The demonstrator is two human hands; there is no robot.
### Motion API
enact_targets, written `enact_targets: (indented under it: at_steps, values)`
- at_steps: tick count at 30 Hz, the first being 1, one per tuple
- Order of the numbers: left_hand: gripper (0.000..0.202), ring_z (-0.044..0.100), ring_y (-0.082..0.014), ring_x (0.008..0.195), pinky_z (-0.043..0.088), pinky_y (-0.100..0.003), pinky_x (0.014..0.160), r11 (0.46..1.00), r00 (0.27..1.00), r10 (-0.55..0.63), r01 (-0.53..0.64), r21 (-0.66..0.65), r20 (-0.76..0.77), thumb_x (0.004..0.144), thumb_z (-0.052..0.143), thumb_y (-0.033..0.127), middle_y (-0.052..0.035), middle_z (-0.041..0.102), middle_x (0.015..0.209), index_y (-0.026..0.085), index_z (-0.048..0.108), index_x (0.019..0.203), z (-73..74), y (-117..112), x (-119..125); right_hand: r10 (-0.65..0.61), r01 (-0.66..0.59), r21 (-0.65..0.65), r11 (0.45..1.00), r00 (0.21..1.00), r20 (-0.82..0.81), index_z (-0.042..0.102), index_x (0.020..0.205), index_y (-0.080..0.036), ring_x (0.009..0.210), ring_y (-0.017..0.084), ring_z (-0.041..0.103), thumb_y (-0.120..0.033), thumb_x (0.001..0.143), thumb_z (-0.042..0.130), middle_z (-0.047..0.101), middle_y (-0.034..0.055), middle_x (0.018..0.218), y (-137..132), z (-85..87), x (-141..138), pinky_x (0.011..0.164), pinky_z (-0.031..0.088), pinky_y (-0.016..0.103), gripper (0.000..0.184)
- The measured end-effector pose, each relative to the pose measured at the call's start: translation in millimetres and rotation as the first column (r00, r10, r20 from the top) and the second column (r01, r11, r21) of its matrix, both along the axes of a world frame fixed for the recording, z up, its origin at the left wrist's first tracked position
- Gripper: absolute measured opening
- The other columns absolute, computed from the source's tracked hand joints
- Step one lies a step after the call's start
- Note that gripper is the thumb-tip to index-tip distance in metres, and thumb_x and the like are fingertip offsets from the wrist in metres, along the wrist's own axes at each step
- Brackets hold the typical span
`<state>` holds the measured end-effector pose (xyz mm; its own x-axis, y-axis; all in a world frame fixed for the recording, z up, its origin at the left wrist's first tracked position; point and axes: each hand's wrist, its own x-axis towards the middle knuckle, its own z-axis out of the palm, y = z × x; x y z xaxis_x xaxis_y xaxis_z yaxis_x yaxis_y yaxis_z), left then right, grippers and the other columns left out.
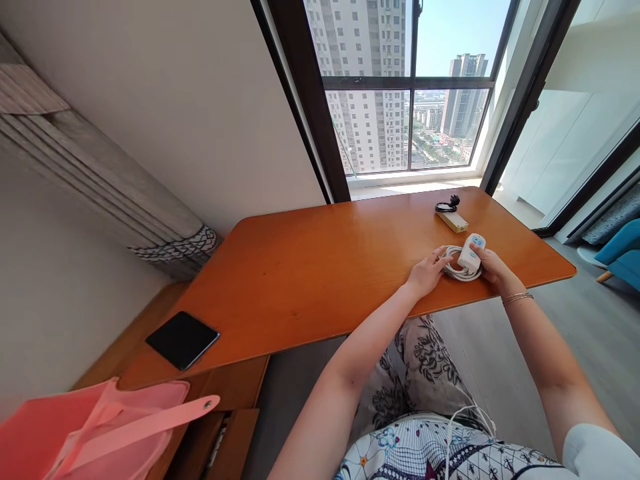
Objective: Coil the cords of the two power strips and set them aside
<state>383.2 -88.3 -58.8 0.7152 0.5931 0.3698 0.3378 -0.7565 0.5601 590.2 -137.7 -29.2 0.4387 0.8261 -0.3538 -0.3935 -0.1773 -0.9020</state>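
A white power strip (470, 256) is at the right part of the brown table, close to its front edge. Its white cord (454, 272) lies coiled around and beside it. My right hand (494, 268) grips the strip from the right, thumb on its socket face. From the left, my left hand (428, 272) has its fingers closed on the coiled cord. Beyond both hands sits a small yellowish-white box (453, 222), with a black cable and plug (447, 205) resting on its far end.
The brown table (310, 267) stretches from the lower left to a window (413, 127). A black tablet (183, 340) lies at the table's left end. Pink plastic items, one with a long handle (165, 420), stand at the lower left. A blue chair (623, 253) is at the right.
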Motion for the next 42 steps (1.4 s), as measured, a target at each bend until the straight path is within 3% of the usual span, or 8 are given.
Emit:
enact_targets:
  at_steps: [5,8,12,17,20,26,35,42]
  values:
    - [0.036,0.066,-0.0286,0.121,0.055,-0.043,0.102,0.994,0.997,-0.078,0.076,0.078,0.021,0.082,0.069,0.007,-0.0055,0.056,0.151,0.029,0.072,0.111,0.6,12,-7,0.046,-0.048,0.045,0.998,0.998,0.032,0.068,0.092,-0.016,0.061,0.019,0.071,-0.021,0.095,0.066,0.075,0.0057,0.074,-4,1.9,-8,0.055,0.062,0.028,0.007]
    - [0.035,0.072,-0.0246,0.106,0.059,-0.036,0.086,0.961,0.984,-0.102,0.136,0.241,-0.149,0.084,0.068,0.012,-0.0024,0.055,0.153,0.030,0.072,0.115,10.9,17,-13,0.100,-0.103,0.069,0.992,0.994,0.041,0.068,0.097,-0.016,0.067,0.021,0.073,-0.023,0.096,0.064,0.078,0.0079,0.086,-4,3.6,-13,0.060,0.064,0.030,0.008]
    - [0.047,0.073,-0.0200,0.094,0.055,-0.030,0.072,0.881,0.868,-0.089,0.297,0.367,-0.489,0.093,0.056,0.016,0.0005,0.054,0.154,0.034,0.060,0.136,36.6,18,-21,0.160,-0.162,0.034,0.986,0.985,0.064,0.068,0.096,-0.016,0.073,0.022,0.075,-0.025,0.098,0.063,0.079,0.0089,0.091,-1,5.1,-13,0.064,0.065,0.029,0.010]
    - [0.036,0.072,-0.0176,0.084,0.048,-0.027,0.064,0.807,0.803,-0.052,0.384,0.449,-0.593,0.099,0.044,0.014,-0.0033,0.071,0.122,0.028,0.065,0.125,60.8,20,-25,0.163,-0.161,-0.030,0.986,0.983,0.082,0.068,0.095,-0.018,0.073,0.022,0.075,-0.027,0.098,0.063,0.078,0.0073,0.083,6,1.6,-10,0.065,0.065,0.031,0.011]
    - [0.032,0.072,-0.0177,0.085,0.047,-0.025,0.065,0.815,0.801,-0.022,0.360,0.453,-0.598,0.101,0.044,0.017,-0.0034,0.072,0.116,0.026,0.068,0.119,62.9,20,-27,0.156,-0.155,-0.015,0.988,0.986,0.064,0.067,0.094,-0.019,0.073,0.021,0.075,-0.028,0.098,0.062,0.078,0.0066,0.085,8,-1.9,-11,0.064,0.064,0.028,0.012]
    - [0.060,0.071,-0.0205,0.106,0.050,-0.029,0.069,0.828,0.747,-0.076,0.416,0.376,-0.660,0.094,0.050,0.011,0.0010,0.045,0.161,0.036,0.048,0.148,61.6,19,-29,0.161,-0.161,0.018,0.987,0.987,0.019,0.066,0.099,-0.019,0.078,0.023,0.076,-0.028,0.097,0.061,0.078,0.0071,0.089,10,-4.8,-15,0.068,0.066,0.033,0.010]
    - [0.038,0.071,-0.0215,0.098,0.049,-0.030,0.067,0.827,0.719,-0.078,0.434,0.357,-0.691,0.099,0.041,0.015,-0.0052,0.061,0.141,0.026,0.062,0.129,75.5,6,-23,0.213,-0.208,0.076,0.975,0.974,-0.074,0.064,0.105,-0.018,0.078,0.025,0.076,-0.031,0.097,0.061,0.078,0.0097,0.091,10,-6.9,-12,0.071,0.068,0.038,0.015]
    - [0.047,0.070,-0.0280,0.106,0.053,-0.035,0.074,0.867,0.693,-0.114,0.418,0.269,-0.712,0.088,0.060,0.019,-0.0101,0.063,0.134,0.023,0.055,0.135,76.7,11,-21,0.192,-0.184,0.063,0.981,0.967,-0.169,0.063,0.109,-0.017,0.082,0.025,0.077,-0.031,0.100,0.057,0.078,0.0103,0.092,9,-5.7,-13,0.075,0.068,0.038,0.018]
